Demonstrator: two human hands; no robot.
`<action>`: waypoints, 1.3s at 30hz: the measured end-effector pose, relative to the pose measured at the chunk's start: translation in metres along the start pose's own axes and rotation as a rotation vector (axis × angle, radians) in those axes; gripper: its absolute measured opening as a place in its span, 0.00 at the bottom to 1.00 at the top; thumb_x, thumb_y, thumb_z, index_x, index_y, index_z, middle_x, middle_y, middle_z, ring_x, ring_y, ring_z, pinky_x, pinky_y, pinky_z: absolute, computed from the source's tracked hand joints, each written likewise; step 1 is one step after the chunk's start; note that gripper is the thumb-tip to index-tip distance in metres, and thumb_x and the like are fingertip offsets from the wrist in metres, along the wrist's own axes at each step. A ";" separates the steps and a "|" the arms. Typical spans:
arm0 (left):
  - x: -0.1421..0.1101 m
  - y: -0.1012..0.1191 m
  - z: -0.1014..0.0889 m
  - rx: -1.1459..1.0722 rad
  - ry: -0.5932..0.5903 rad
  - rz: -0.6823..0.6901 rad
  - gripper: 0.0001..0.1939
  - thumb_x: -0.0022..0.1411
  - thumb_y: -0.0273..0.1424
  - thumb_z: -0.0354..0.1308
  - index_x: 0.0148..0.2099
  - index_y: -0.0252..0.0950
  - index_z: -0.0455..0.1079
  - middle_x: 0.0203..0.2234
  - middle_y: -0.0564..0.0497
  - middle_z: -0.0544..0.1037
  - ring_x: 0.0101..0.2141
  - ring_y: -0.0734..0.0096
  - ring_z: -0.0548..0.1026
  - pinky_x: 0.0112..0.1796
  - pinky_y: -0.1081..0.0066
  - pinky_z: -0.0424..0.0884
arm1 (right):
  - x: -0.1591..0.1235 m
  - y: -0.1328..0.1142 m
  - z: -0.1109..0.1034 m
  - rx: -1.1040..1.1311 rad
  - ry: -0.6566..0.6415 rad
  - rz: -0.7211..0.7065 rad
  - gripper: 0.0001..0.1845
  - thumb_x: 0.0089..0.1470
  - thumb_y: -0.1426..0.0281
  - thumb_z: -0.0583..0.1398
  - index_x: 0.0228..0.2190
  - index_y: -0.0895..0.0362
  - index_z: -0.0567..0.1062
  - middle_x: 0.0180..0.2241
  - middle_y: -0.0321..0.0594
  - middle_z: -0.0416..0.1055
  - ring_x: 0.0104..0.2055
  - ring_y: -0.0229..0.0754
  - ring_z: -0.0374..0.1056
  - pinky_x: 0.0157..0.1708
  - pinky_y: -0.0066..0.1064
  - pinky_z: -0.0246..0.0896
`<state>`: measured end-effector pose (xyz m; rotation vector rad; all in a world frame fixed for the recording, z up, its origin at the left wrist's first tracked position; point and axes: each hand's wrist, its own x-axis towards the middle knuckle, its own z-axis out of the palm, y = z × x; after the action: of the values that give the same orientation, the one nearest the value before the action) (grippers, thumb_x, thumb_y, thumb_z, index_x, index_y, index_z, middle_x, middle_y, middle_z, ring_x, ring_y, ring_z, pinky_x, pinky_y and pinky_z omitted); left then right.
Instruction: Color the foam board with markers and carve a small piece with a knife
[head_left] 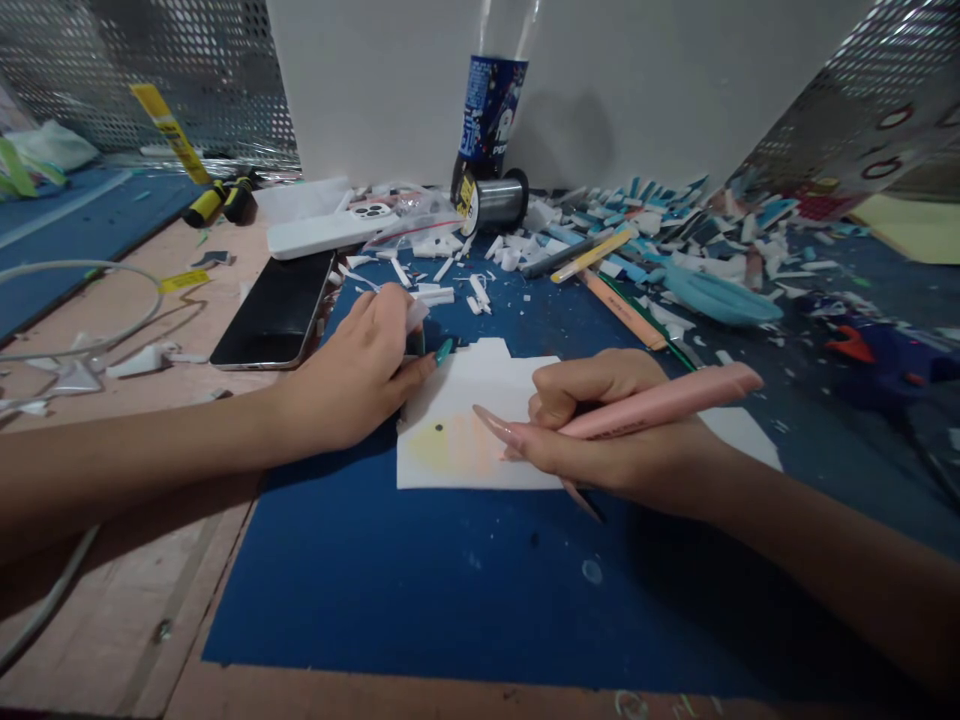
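Note:
My right hand (600,430) is wrapped round a pink acrylic marker (667,402), its tip end low over a white board piece (450,475). On the board is a pale yellow and peach striped, rounded drawing (450,443) with a black dot. Fingers and palm hide the drawing's right side. My left hand (375,365) rests at the board's upper left edge, fingers curled and thumb against it. Something whitish (416,315) shows at its fingertips; I cannot tell what it is. Board and hands are over a blue mat (405,590).
Behind the hands lie a black phone (277,310), a white phone case (330,232), a wire spool (502,203) and a Pepsi bottle (491,110). White and blue scraps (637,225) pile up at the back, near a yellow cutter (592,255). A glue gun (889,350) is at right.

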<state>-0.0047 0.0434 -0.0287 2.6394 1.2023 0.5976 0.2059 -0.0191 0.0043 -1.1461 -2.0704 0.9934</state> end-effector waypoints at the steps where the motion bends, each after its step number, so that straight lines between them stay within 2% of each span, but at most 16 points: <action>1: 0.000 0.000 0.000 0.003 0.004 0.003 0.10 0.61 0.31 0.48 0.34 0.39 0.46 0.35 0.47 0.62 0.38 0.60 0.66 0.41 0.56 0.67 | 0.000 -0.001 0.000 0.003 -0.002 -0.002 0.23 0.49 0.74 0.58 0.14 0.55 0.49 0.14 0.30 0.49 0.17 0.31 0.48 0.17 0.27 0.45; 15: -0.001 0.000 0.000 0.002 0.011 0.011 0.10 0.61 0.30 0.47 0.33 0.39 0.45 0.34 0.47 0.62 0.38 0.60 0.66 0.41 0.57 0.67 | 0.002 -0.002 -0.001 0.044 -0.044 0.060 0.23 0.48 0.73 0.58 0.14 0.54 0.47 0.11 0.28 0.48 0.16 0.31 0.46 0.18 0.29 0.47; 28: 0.000 0.001 0.000 0.018 0.003 0.001 0.09 0.62 0.31 0.47 0.34 0.39 0.47 0.35 0.46 0.62 0.38 0.59 0.67 0.42 0.54 0.68 | 0.001 -0.004 -0.002 0.043 -0.044 0.032 0.23 0.47 0.75 0.57 0.14 0.54 0.48 0.11 0.29 0.50 0.15 0.31 0.48 0.17 0.28 0.46; 30: 0.000 0.002 -0.001 0.019 0.007 0.000 0.09 0.62 0.31 0.47 0.34 0.39 0.47 0.35 0.47 0.62 0.38 0.59 0.67 0.41 0.54 0.68 | 0.001 -0.003 -0.002 0.028 -0.021 0.028 0.24 0.48 0.75 0.58 0.13 0.55 0.49 0.12 0.30 0.52 0.16 0.31 0.50 0.17 0.28 0.49; 34: 0.000 0.002 -0.001 0.021 -0.001 -0.010 0.07 0.61 0.29 0.48 0.35 0.38 0.49 0.35 0.46 0.63 0.38 0.59 0.67 0.42 0.55 0.69 | 0.000 -0.001 -0.002 0.041 0.116 0.072 0.24 0.50 0.70 0.62 0.13 0.55 0.53 0.13 0.31 0.57 0.15 0.32 0.56 0.17 0.29 0.50; 39: 0.000 0.002 -0.001 0.014 -0.012 -0.029 0.07 0.61 0.29 0.49 0.36 0.37 0.50 0.35 0.46 0.63 0.38 0.59 0.67 0.40 0.55 0.69 | 0.004 0.004 -0.005 0.108 0.194 0.112 0.25 0.47 0.69 0.65 0.13 0.56 0.56 0.12 0.29 0.56 0.13 0.30 0.55 0.14 0.28 0.47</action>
<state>-0.0036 0.0421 -0.0275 2.6284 1.2430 0.5701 0.2090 -0.0126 0.0045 -1.2609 -1.7965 0.9915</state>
